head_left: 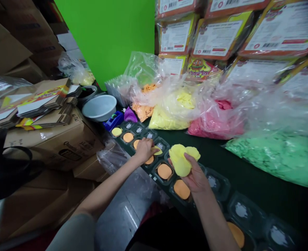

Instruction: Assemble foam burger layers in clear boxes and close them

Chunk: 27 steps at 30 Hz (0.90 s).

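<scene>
My left hand (pixel 144 151) is over the row of clear plastic containers, its fingers closed on a thin, flat yellow round (pixel 158 150). Fanned out in my right hand (pixel 197 176) are several yellow rounds (pixel 180 160), pinched between thumb and fingers. Orange rounds lie in the containers near my hands, among them one orange round (pixel 164 172) and another orange round (pixel 182 189) just left of my right hand. At the far end of the row, a container holds a yellow round (pixel 116 131). My left fingers partly cover the containers beneath them.
Behind the row stand plastic bags of orange (pixel 143 111), yellow (pixel 167 116), pink (pixel 214 122) and green pieces (pixel 276 153). A pale blue basin (pixel 99 108) and a blue tape dispenser (pixel 114 120) are at the far end. Cardboard boxes (pixel 54 139) crowd the left; wrapped packages (pixel 216 36) are stacked behind.
</scene>
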{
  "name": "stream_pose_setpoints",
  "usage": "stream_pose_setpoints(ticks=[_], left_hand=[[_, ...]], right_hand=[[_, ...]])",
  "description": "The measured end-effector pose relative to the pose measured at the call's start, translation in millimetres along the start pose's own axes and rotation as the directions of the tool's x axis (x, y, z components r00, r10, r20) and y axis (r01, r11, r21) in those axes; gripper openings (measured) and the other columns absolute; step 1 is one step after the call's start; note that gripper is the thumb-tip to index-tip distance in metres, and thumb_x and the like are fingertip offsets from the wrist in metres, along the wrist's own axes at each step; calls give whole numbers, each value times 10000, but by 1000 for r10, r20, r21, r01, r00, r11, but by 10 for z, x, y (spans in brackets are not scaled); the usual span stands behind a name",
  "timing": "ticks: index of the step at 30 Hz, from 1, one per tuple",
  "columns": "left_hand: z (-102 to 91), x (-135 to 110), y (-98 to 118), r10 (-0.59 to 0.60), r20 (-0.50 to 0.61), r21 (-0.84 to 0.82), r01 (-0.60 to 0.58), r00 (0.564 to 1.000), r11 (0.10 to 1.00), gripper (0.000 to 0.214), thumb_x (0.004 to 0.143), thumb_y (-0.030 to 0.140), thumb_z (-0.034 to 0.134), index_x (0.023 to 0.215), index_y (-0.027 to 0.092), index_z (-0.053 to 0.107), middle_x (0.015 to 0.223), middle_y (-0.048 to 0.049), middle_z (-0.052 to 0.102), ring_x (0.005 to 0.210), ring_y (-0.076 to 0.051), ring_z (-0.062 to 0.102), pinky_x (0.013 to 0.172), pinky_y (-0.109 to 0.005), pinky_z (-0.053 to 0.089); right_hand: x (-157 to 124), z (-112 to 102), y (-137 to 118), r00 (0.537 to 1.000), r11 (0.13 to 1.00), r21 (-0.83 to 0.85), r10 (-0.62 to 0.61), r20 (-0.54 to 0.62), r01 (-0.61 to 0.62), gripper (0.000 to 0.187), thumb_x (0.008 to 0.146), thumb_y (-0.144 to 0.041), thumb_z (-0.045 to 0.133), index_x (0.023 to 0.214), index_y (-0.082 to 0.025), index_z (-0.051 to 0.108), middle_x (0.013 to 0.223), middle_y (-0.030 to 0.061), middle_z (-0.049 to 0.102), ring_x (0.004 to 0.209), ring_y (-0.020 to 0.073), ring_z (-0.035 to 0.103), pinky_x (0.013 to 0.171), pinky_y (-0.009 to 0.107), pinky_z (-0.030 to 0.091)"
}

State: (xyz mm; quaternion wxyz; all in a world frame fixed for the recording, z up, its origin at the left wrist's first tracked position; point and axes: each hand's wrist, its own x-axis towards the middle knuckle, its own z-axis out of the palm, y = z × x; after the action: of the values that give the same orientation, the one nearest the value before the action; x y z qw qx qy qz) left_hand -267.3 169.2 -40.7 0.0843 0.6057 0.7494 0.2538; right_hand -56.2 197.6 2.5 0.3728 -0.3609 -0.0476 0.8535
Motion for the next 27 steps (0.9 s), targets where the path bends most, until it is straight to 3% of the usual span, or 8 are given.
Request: stream_pose_setpoints(ticks=[5,9,13,16,19,22,25,27], left_hand=[[-148,-1,-62,-38,-68,-201,24,997,979,159,913,340,656,844,212,591,753,-14,649,698,-176,593,634,-280,411],[-561,40,-488,-145,-186,-490,36,972,871,208,888,312,641,1064,212,592,787,8,664,676,-149,604,623,-242,435],[-872,128,-1041,-234,-205,-326,159,950,932,180,860,260,614,1011,183,673,838,-26,698,733,-163,621,669,-249,449],[-865,179,-1264,-257,-171,-272,205,951,940,132,843,237,615,921,174,699,826,-39,713,740,-175,631,678,-259,458],[-770,196,-1325,-267,-154,-226,229,951,947,122,829,201,607,907,180,699,808,-38,708,732,-184,628,695,-279,474],[-727,173,-1301,-256,-186,-153,229,949,961,106,788,149,624,845,192,702,856,-67,691,863,-237,626,848,-359,487],[-712,111,-1156,-234,-253,-89,218,939,972,129,756,133,662,855,191,720,1045,-131,664,1104,-325,557,1033,-468,402],[-667,54,-942,-200,-314,-105,176,928,979,167,802,188,668,956,191,733,1144,-146,638,1166,-341,525,1057,-486,384]], right_hand=[[-5,-29,62,1000,1000,-17,9,22,-8,396,826,-99,725,1195,-228,670,1115,46,792,1076,271,742,983,515,601],[-14,3,170,998,998,-43,39,53,-37,401,816,-100,745,1182,-249,679,1118,30,793,1055,264,750,965,496,613],[-2,18,308,992,989,-94,117,38,-114,351,822,-125,754,1156,-216,693,1041,58,809,930,262,782,878,463,649],[10,17,393,985,983,-106,158,70,-150,372,804,-130,778,1159,-201,695,1057,78,805,964,289,776,861,468,653],[13,19,449,983,984,-89,161,88,-153,384,790,-112,789,1152,-205,699,1088,75,800,1015,290,764,894,470,641],[17,23,481,986,987,-79,147,84,-140,374,787,-108,792,1136,-207,703,1077,74,802,999,285,768,908,481,633],[33,30,490,983,988,-82,142,120,-133,345,790,-120,791,1114,-203,707,1076,77,802,1018,291,762,920,501,624],[59,35,487,978,987,-95,144,149,-131,319,791,-127,790,1091,-201,712,1069,72,803,1022,290,761,924,500,622]])
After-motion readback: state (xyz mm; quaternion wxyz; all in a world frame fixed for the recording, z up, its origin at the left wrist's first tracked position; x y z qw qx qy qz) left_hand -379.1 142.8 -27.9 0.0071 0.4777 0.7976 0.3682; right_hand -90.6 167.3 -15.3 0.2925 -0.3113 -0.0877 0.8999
